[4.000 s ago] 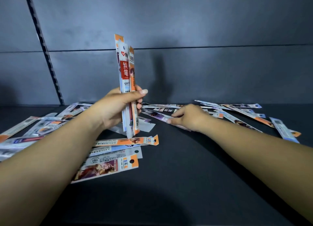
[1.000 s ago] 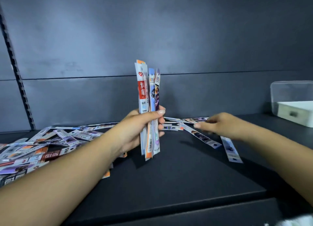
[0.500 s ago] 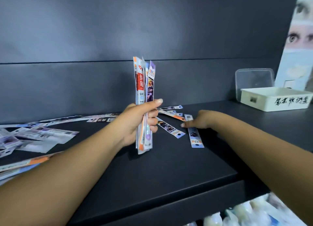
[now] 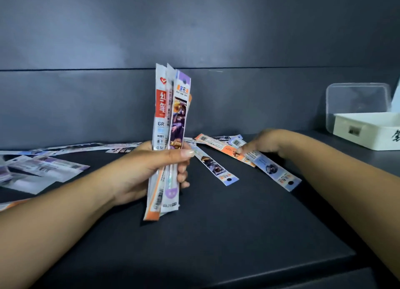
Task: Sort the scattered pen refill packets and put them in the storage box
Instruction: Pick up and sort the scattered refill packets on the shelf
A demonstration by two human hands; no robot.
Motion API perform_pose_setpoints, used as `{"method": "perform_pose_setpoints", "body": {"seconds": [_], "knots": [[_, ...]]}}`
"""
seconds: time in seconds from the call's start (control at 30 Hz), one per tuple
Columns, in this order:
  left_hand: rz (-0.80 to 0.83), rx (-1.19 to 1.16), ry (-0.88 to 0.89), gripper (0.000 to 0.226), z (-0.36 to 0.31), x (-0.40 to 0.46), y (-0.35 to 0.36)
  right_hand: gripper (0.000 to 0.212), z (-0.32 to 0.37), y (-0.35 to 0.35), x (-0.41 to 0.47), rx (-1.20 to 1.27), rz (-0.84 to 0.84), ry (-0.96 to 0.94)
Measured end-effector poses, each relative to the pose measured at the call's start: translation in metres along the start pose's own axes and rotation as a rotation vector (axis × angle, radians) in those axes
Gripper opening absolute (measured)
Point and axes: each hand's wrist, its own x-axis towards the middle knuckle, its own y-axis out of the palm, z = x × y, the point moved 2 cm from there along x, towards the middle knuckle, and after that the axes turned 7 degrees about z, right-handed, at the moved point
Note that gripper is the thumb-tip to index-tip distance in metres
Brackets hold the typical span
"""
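Broadly, a dark shelf [image 4: 216,234] spreads across the whole view, backed by a dark wall [image 4: 194,29]. At the far right sits the white storage box [image 4: 365,130], with a clear lid [image 4: 357,102] standing behind it. Loose packets [image 4: 43,165] lie scattered at the far left, and a smaller fan of packets lies in the middle, beyond the hands.

Near the centre, the left hand [image 4: 147,171] is clamped on an upright bundle [image 4: 171,137] of several packets, thumb across the front and fingers curled behind; the exact count is hard to read. The right hand [image 4: 266,143] reaches to the fan with fingers curled, its fingertip [image 4: 240,151] pressing on or pinching an orange packet [image 4: 223,148]; which of the 2 I cannot tell. A blue packet [image 4: 270,167] lies just beside it and a third packet [image 4: 213,165] lies nearer the bundle.

The step in hand looks like gathering 1 more packet. To do it well, lift the orange one by its edge alone, so its neighbours stay flat, then slide it in beside the bundle with ends aligned, loosening the thumb only briefly. Keep the bundle upright so nothing slips from the bottom.
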Motion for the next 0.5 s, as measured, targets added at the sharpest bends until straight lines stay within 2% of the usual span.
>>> {"method": "perform_pose_setpoints", "body": {"seconds": [0.1, 0.2, 0.3, 0.4, 0.5], "knots": [[-0.083, -0.009, 0.017, 0.01, -0.002, 0.001, 0.002, 0.059, 0.0, -0.011, -0.007, 0.158, -0.128, -0.131], [-0.182, -0.028, 0.047, 0.01, -0.004, 0.003, 0.004, 0.022, 0.01, -0.015, -0.023, 0.592, -0.139, -0.322], [-0.224, -0.059, 0.045, 0.008, -0.004, 0.002, 0.005, 0.023, 0.025, -0.004, -0.035, 0.972, -0.152, -0.432], [-0.164, -0.082, 0.045, 0.012, -0.001, 0.003, 0.011, 0.022, 0.036, 0.015, -0.046, 1.043, -0.148, -0.552], [-0.176, -0.064, 0.055, 0.011, 0.0, 0.004, 0.021, 0.027, 0.042, 0.027, -0.053, 1.024, -0.185, -0.646]]}}
